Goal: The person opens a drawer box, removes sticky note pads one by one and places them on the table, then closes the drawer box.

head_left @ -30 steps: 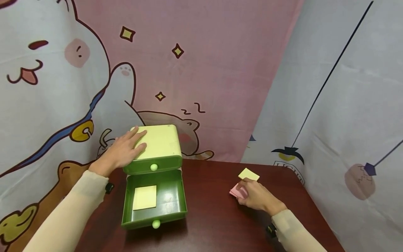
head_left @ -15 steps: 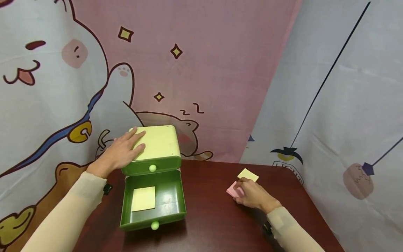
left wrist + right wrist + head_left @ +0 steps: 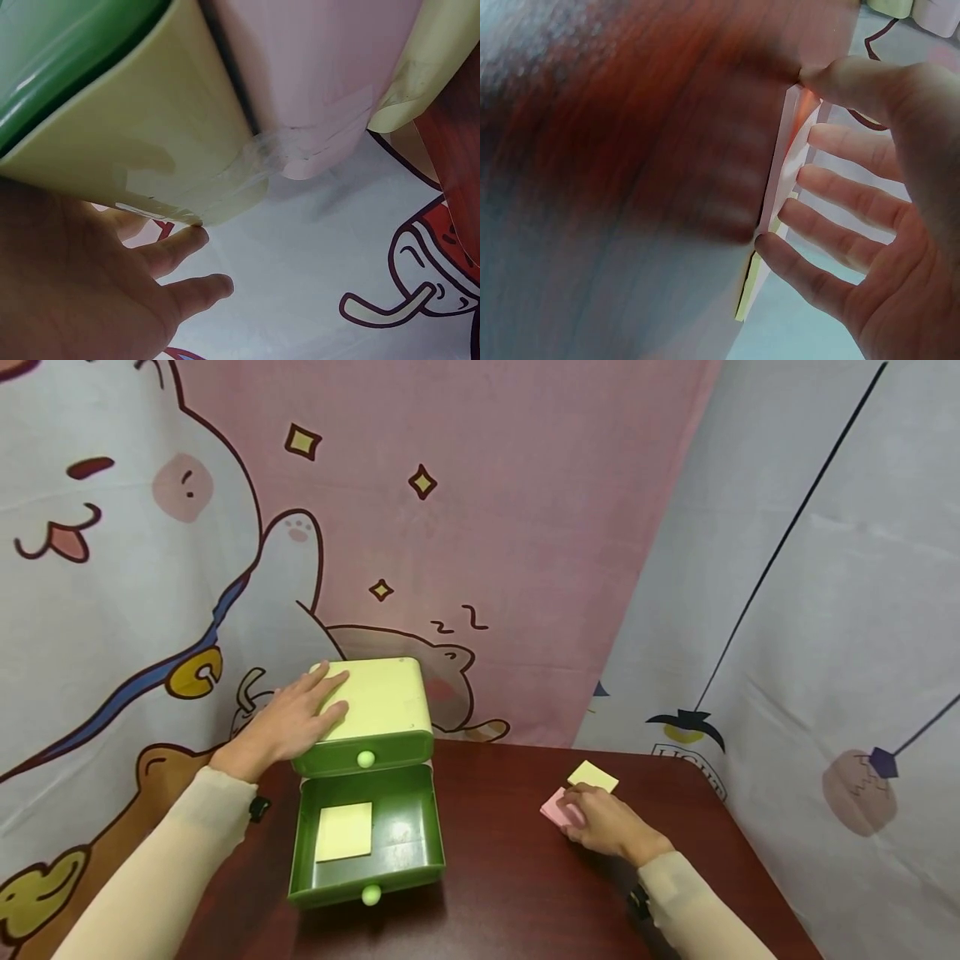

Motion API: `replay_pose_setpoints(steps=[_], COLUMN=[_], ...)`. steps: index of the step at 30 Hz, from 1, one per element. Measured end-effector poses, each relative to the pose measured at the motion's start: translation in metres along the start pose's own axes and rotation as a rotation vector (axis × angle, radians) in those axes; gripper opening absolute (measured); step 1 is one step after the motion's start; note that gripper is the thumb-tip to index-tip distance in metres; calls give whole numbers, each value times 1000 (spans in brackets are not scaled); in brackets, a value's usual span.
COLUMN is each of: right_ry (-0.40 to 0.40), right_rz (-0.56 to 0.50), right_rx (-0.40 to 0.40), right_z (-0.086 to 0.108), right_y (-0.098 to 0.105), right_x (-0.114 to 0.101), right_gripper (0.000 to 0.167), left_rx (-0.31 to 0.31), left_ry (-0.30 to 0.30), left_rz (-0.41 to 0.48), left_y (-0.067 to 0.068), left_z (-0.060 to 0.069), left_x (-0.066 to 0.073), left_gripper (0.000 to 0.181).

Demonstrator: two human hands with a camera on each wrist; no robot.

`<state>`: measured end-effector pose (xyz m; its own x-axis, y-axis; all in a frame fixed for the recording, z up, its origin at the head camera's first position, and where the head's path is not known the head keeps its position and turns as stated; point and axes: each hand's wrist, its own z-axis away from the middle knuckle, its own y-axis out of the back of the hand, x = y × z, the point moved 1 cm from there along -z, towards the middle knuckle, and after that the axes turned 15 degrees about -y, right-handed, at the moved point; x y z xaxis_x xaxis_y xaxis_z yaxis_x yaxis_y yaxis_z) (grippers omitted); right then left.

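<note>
My left hand [image 3: 300,714] rests on the pale yellow top of a small drawer cabinet [image 3: 382,693], fingers stretched out. The left wrist view has this hand [image 3: 97,277] against the yellow casing [image 3: 142,135]. Below, the green lower drawer [image 3: 408,835] is pulled out, with a yellow sticky note pad [image 3: 343,832] lying in its left half. On the right of the table, my right hand [image 3: 607,822] grips pink sticky notes [image 3: 555,808] between thumb and fingers. In the right wrist view, the pink notes [image 3: 778,142] show layers with a gap between them.
Another yellow sticky note pad [image 3: 594,775] lies just behind the pink notes. The upper green drawer [image 3: 405,752] is closed. A printed cartoon cloth [image 3: 525,568] hangs behind the dark red table [image 3: 495,860], and a pale curtain [image 3: 840,652] borders its right side.
My right hand and the pink notes have shifted slightly to the left on the table. The left hand stays on the cabinet top, and the drawer has not moved.
</note>
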<state>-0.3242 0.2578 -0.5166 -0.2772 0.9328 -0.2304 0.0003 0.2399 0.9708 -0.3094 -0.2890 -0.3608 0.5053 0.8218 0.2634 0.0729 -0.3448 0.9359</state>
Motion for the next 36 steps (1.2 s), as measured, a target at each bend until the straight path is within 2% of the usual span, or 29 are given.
replay_pose_setpoints(steps=[15,20,24,36], right_ry=[-41,1,57,174], right_rz=[15,45,29,2], right_rx=[-15,77,165,245], right_z=[3,5,5,9], right_y=[4,9,15,23], right_x=[1,-2,-8,-30], right_gripper=[41,43,43,36], left_rx=[-3,-5,-2,-15], left_ry=[2,-3,-12,8], left_rz=[8,6,-4,-4], left_y=[-1,-1,1,3], left_z=[1,-1,-3,-2], left_x=[-2,0,1,-1], left_gripper=[76,76,76,77])
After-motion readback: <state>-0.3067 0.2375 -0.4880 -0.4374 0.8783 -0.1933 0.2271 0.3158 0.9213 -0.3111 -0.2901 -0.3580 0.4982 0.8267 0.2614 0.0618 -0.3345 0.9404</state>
